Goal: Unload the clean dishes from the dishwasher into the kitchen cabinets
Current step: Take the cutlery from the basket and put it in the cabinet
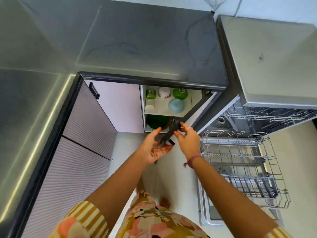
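Observation:
The cabinet (143, 107) under the counter stands open. My right hand (187, 140) pinches a long dark utensil bundle (169, 134) between thumb and fingers; its metal tips point into the lower shelf. My left hand (155, 147) lies palm up with straight fingers under the bundle's near end. Green plates (157, 121) are stacked on the lower shelf. On the upper shelf sit a green cup (151, 94), a white flowered bowl (164, 92), a green bowl (180, 93), a light blue bowl (175, 105) and a white square dish (150, 104). The dishwasher's lower rack (240, 162) is pulled out on the right.
The open cabinet door (197, 110) stands edge-on just right of my hands. The dishwasher's upper rack (257, 115) and grey top (274, 62) are at the far right. A grey counter (137, 40) runs above, and ribbed drawer fronts (77, 152) are on the left.

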A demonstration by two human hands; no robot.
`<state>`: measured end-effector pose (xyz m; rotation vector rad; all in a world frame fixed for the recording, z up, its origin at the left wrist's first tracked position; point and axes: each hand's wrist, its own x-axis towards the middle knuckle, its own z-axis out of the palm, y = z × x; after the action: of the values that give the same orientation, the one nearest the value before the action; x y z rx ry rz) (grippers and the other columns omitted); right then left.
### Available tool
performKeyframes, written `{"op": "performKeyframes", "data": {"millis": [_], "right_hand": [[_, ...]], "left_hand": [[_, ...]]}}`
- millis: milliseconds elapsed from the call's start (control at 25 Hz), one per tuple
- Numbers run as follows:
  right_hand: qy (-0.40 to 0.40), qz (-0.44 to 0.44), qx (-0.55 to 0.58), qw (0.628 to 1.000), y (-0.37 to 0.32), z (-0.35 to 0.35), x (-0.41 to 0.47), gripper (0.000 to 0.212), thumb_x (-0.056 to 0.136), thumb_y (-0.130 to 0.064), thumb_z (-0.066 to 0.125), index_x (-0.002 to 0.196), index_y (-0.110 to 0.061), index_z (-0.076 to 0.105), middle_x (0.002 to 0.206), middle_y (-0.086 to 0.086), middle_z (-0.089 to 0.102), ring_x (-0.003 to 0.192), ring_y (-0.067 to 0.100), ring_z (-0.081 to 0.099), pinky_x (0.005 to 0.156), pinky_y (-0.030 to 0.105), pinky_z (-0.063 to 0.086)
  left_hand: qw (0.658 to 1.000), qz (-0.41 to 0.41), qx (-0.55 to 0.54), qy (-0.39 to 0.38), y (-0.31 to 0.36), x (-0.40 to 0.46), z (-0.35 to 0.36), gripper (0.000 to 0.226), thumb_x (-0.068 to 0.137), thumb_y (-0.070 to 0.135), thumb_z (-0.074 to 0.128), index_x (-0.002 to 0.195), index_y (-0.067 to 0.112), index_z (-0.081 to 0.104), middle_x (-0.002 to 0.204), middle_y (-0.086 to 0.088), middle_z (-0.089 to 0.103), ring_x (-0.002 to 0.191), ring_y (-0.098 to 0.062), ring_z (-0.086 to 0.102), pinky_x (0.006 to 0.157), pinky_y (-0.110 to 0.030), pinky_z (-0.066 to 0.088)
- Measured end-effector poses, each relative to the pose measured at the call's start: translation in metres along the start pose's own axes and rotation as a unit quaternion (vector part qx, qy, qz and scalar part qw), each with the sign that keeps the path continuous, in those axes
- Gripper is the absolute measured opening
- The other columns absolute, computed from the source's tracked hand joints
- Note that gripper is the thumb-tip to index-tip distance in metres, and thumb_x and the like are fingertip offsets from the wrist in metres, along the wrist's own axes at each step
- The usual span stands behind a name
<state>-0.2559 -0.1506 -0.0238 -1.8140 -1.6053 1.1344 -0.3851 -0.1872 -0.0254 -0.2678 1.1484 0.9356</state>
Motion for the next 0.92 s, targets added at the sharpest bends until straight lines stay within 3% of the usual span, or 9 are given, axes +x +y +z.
{"op": "performKeyframes", "data": {"millis": [80,160,280,360,480,600,680,760,920], "right_hand": [[-0.005,0.022,0.093,0.995,-0.02,0.027,0.008,0.049,0.088,-0.012,0.065,0.134,-0.016,0.049,0.114,0.002,0.065,0.103,0.014,0.061,0.089,0.018,0.048],[0.02,0.084,0.184,0.979,-0.038,0.044,0.022,0.05,0.085,-0.031,0.069,0.13,-0.021,0.048,0.109,0.0,0.066,0.1,0.014,0.064,0.089,0.027,0.052],[0.052,0.219,0.353,0.908,-0.064,0.047,0.049,0.069,0.074,-0.065,0.063,0.124,-0.02,0.052,0.114,0.015,0.067,0.1,0.026,0.068,0.088,0.04,0.056],[0.012,0.234,0.41,0.881,-0.082,0.041,0.069,0.055,0.083,-0.061,0.058,0.112,-0.014,0.059,0.112,0.018,0.067,0.106,0.032,0.065,0.092,0.041,0.052],[-0.037,0.226,0.427,0.875,-0.111,0.039,0.096,0.035,0.086,-0.058,0.055,0.081,-0.023,0.059,0.107,0.015,0.068,0.113,0.034,0.061,0.095,0.041,0.049],[-0.036,0.231,0.425,0.875,-0.127,0.051,0.12,0.044,0.082,-0.059,0.06,0.096,-0.017,0.062,0.112,0.016,0.068,0.106,0.03,0.066,0.088,0.038,0.055],[-0.019,0.233,0.425,0.875,-0.127,0.06,0.137,0.041,0.082,-0.057,0.063,0.095,-0.019,0.06,0.112,0.013,0.068,0.102,0.028,0.067,0.082,0.035,0.056],[-0.004,0.241,0.443,0.864,-0.124,0.066,0.15,0.034,0.084,-0.052,0.064,0.092,-0.02,0.057,0.111,0.013,0.067,0.104,0.03,0.066,0.084,0.037,0.055],[0.011,0.259,0.507,0.822,-0.114,0.081,0.168,0.041,0.086,-0.039,0.067,0.114,-0.012,0.055,0.107,0.01,0.064,0.106,0.031,0.064,0.091,0.041,0.053]], "left_hand": [[0.995,0.03,-0.096,0.015,0.03,0.008,-0.004,0.062,0.083,0.033,0.071,0.125,-0.008,0.051,0.116,-0.026,0.063,0.101,-0.034,0.067,0.082,-0.04,0.058],[0.991,0.043,-0.122,0.018,0.056,0.013,-0.001,0.067,0.08,0.033,0.074,0.128,-0.008,0.048,0.117,-0.026,0.062,0.103,-0.034,0.066,0.09,-0.041,0.055],[0.984,0.039,-0.174,0.003,0.089,0.018,0.007,0.075,0.073,0.039,0.079,0.126,-0.001,0.047,0.119,-0.026,0.058,0.105,-0.037,0.063,0.092,-0.045,0.053],[0.98,0.049,-0.192,0.003,0.113,0.024,0.014,0.078,0.069,0.045,0.08,0.123,0.0,0.047,0.115,-0.023,0.056,0.106,-0.037,0.061,0.093,-0.045,0.053],[0.978,0.07,-0.198,-0.009,0.145,0.031,0.026,0.084,0.067,0.052,0.079,0.126,0.0,0.048,0.114,-0.022,0.059,0.11,-0.035,0.061,0.098,-0.044,0.049],[0.982,0.101,-0.158,-0.007,0.173,0.038,0.042,0.073,0.072,0.053,0.076,0.119,0.006,0.046,0.107,-0.016,0.057,0.115,-0.034,0.056,0.104,-0.044,0.045],[0.983,0.109,-0.149,0.005,0.189,0.042,0.05,0.072,0.074,0.052,0.074,0.126,0.013,0.043,0.113,-0.013,0.053,0.122,-0.033,0.051,0.107,-0.044,0.041],[0.984,0.109,-0.141,0.013,0.201,0.045,0.057,0.081,0.075,0.051,0.074,0.137,0.014,0.039,0.129,-0.011,0.049,0.126,-0.032,0.047,0.108,-0.043,0.039],[0.984,0.112,-0.135,0.027,0.215,0.059,0.066,0.075,0.077,0.046,0.075,0.136,0.013,0.041,0.127,-0.009,0.051,0.121,-0.031,0.05,0.103,-0.041,0.043]]}}
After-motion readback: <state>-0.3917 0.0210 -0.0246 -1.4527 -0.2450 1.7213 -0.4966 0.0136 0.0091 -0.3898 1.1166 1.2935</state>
